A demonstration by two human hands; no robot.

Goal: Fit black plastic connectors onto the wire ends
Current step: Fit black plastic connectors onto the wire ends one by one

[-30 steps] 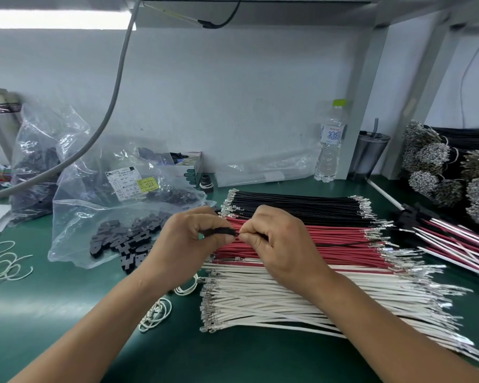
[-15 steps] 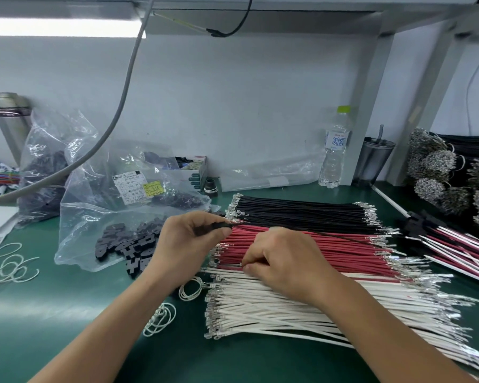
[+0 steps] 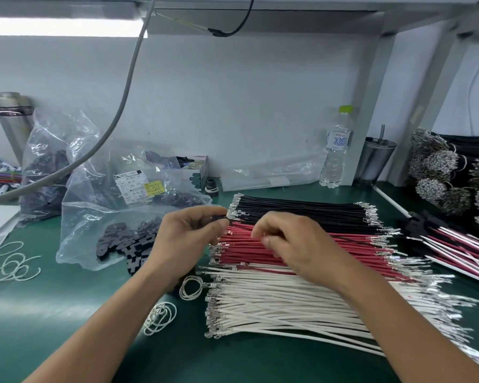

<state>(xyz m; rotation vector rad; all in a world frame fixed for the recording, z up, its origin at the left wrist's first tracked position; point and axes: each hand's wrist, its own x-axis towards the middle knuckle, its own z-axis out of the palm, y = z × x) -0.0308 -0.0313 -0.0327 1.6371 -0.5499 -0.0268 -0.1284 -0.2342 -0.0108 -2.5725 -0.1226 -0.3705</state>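
the left hand [image 3: 190, 239] pinches a black connector [image 3: 221, 218] between thumb and curled fingers, just at the metal tips of the black wires [image 3: 302, 214]. the right hand [image 3: 293, 247] hovers over the red wires [image 3: 249, 251], fingers curled and fingertips drawn close; whether they grip a wire i cannot tell. white wires [image 3: 274, 302] lie nearest on the green table [image 3: 67, 308]. left of them, a clear bag [image 3: 94, 217] spills loose black connectors [image 3: 127, 243], and white rubber bands [image 3: 161, 317] lie close by.
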